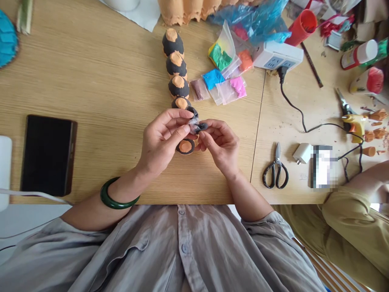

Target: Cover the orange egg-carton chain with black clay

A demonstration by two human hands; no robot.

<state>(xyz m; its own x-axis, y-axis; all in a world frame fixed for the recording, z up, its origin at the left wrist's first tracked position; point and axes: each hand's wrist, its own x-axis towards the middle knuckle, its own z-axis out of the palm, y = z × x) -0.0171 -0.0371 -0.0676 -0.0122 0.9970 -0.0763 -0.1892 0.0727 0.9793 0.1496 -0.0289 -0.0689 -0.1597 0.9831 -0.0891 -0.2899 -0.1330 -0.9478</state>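
Observation:
My left hand point(161, 142) pinches a small clear plastic bag point(192, 126) with something black in it, seemingly modelling clay. Close beside it, my right hand point(220, 148) is closed on a piece of black clay point(201, 127) at the bag's mouth. Beneath and beyond my fingers runs a row of orange rounded pieces, each with a black band around an orange top. The farthest piece point(172, 42) and the nearest piece point(185, 146) show plainly, while my hands partly hide those between. A dark green bangle point(113, 196) circles my left wrist.
Bagged coloured clay point(213, 78) lies beyond my right hand, near a white power strip point(278, 56) and an orange egg carton point(185, 10). Scissors point(276, 166), a charger point(302, 153) and a glue gun point(355, 125) are rightward. A black phone point(47, 156) lies left. Another person's arm point(372, 178) rests at right.

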